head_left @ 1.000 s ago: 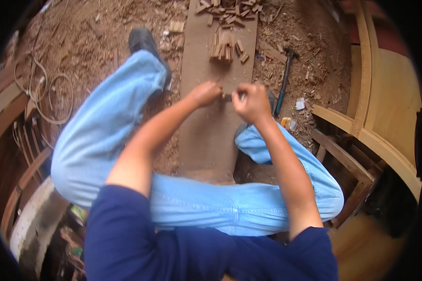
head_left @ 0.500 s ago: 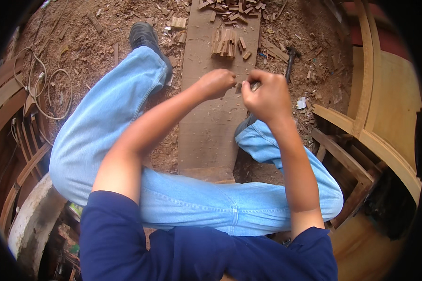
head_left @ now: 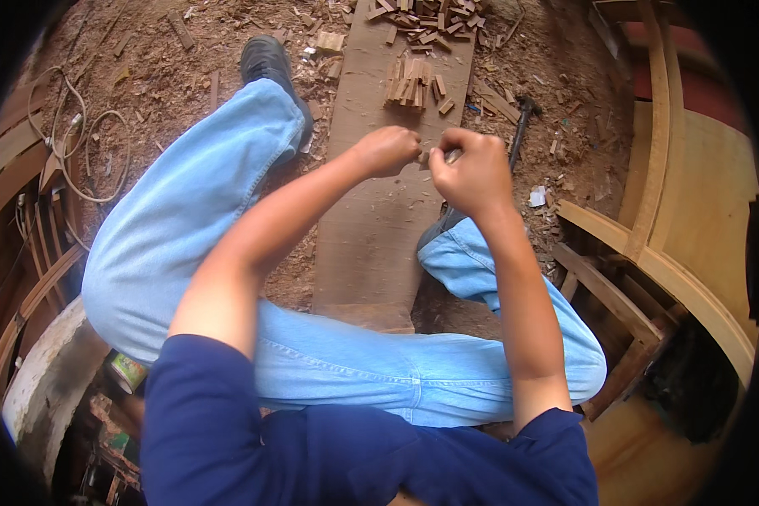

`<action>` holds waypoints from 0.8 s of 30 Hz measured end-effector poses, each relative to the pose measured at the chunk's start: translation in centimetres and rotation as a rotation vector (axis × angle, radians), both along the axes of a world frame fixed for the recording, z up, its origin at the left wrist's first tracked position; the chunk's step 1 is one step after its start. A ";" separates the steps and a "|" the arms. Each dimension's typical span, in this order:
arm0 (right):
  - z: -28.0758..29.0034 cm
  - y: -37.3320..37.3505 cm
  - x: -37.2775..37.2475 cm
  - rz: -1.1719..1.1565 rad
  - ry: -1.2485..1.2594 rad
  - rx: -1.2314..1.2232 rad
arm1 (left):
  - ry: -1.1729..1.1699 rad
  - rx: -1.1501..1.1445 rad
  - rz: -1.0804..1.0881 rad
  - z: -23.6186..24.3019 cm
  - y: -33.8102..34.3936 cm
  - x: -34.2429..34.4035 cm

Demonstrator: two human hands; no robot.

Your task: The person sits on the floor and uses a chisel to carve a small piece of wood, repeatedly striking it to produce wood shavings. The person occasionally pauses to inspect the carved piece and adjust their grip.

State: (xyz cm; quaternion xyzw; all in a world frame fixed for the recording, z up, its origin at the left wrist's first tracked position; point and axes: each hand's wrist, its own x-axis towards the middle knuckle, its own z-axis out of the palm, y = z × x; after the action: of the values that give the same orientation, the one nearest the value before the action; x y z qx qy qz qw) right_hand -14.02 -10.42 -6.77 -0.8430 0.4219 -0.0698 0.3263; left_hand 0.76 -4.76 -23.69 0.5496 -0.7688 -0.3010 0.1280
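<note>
In the head view, the left hand [head_left: 390, 152] has its fingers curled closed, and what they hold I cannot tell; the right hand [head_left: 479, 173] has its fingers bent around a small pale object [head_left: 454, 156], mostly hidden; a little brown piece [head_left: 425, 158], blurred, shows between both hands, above the long brown worktop [head_left: 367, 253]. Farther along the worktop, thin wood pieces [head_left: 408, 87], straight-edged and of reddish-brown to tan colour, stand close together in a bundle; beyond it lies a loose heap of similar pieces [head_left: 430, 20].
</note>
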 end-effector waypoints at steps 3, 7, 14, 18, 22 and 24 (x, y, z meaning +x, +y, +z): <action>2.7 -1.3 -1.0 -0.003 -0.036 -0.054 | 0.064 -0.194 0.007 0.8 -1.5 0.1; -0.9 -0.3 -0.5 -0.026 0.072 -0.017 | 0.005 -0.080 -0.157 -2.5 -0.3 -0.5; -7.1 2.3 -2.0 0.050 -0.110 -0.104 | -0.010 0.021 -0.030 -6.7 2.8 -0.7; -2.8 1.2 -0.9 0.007 0.043 0.025 | 0.030 0.015 -0.039 -3.5 1.9 -0.8; 2.4 -1.0 -1.1 -0.033 0.007 -0.026 | -0.005 -0.187 -0.011 -0.7 -0.7 -0.6; 2.5 -1.5 -1.6 -0.033 -0.062 -0.072 | 0.011 -0.139 -0.051 -0.8 -1.1 -0.9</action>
State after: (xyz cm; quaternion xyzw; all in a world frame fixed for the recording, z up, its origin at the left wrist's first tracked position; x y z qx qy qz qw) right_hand -15.63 -11.93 -4.24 -0.8445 0.4228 -0.1163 0.3074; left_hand -0.19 -5.85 -24.45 0.5178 -0.8010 -0.2530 0.1625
